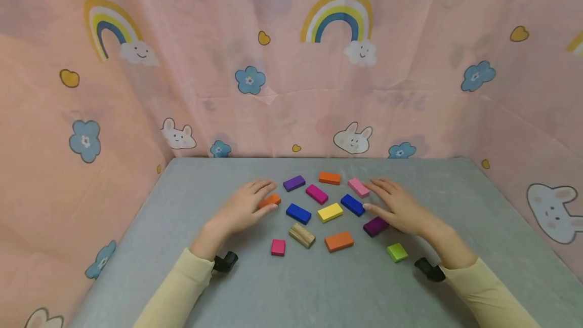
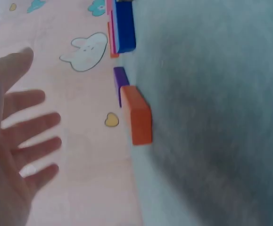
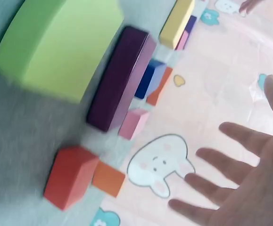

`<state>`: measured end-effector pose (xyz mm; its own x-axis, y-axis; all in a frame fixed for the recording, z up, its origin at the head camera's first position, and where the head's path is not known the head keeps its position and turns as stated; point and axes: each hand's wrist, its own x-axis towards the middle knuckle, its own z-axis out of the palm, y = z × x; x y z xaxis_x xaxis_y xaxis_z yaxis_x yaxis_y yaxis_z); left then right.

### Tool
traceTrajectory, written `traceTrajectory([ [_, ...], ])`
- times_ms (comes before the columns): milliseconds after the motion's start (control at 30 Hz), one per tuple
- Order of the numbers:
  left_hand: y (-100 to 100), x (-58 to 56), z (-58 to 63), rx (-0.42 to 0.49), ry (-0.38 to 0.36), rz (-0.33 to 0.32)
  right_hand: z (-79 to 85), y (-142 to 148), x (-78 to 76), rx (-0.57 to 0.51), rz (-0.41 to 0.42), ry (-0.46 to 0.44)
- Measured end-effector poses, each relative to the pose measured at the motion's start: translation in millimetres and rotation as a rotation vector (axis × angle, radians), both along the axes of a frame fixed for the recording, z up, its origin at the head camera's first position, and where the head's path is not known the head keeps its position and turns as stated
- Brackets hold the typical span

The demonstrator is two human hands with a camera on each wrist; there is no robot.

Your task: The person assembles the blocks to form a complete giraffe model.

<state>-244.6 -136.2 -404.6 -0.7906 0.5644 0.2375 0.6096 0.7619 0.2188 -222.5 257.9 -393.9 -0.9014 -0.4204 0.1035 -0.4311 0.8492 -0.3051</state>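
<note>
Over the left part of a scatter of coloured wooden blocks hovers my left hand (image 1: 246, 205), fingers spread and holding nothing. An orange block (image 2: 138, 117) lies just beyond its fingers, partly covered by the hand in the head view. My right hand (image 1: 403, 210), also spread and holding nothing, hovers at the right side. Nearest to it are a pink block (image 1: 358, 188), a blue block (image 1: 352, 205) and a dark purple block (image 1: 375, 226). In the right wrist view a red block (image 3: 70, 176) and an orange block (image 3: 109, 179) show, hidden under this hand from the head.
Between the hands lie a yellow block (image 1: 330, 212), a magenta block (image 1: 316, 194), a wood-grain block (image 1: 302, 235) and several others. A small green block (image 1: 397, 252) lies toward the front right of the grey table (image 1: 291, 297). A pink patterned curtain (image 1: 291, 65) surrounds the back and sides.
</note>
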Motion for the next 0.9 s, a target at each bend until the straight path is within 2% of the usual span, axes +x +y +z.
traceTrajectory([
  [133, 8.9, 1.7, -2.8, 0.057, 0.056, -0.063, -3.7, -7.8, 0.8, -0.093, 0.060, 0.041],
  [300, 17.5, 1.7, -9.7, 0.098, 0.079, -0.167, -10.5, -18.4, 3.2, -0.164, 0.111, 0.024],
  [433, 24.6, 3.8, -14.8, 0.100, 0.011, -0.212, -16.9, -24.2, 4.2, -0.226, 0.186, 0.021],
  [533, 29.5, 7.1, -16.8, 0.128, -0.065, -0.228, -20.8, -28.0, 3.1, -0.240, 0.251, 0.037],
  [600, 32.4, 7.8, -19.0, 0.142, -0.089, -0.253, -22.6, -30.1, 2.0, -0.251, 0.296, 0.024],
  [733, 37.8, 7.5, -23.7, 0.162, -0.158, -0.307, -24.0, -34.1, 2.0, -0.284, 0.358, -0.073],
  [900, 41.6, 5.2, -28.0, 0.163, -0.248, -0.319, -25.6, -38.1, 2.9, -0.285, 0.328, -0.234],
])
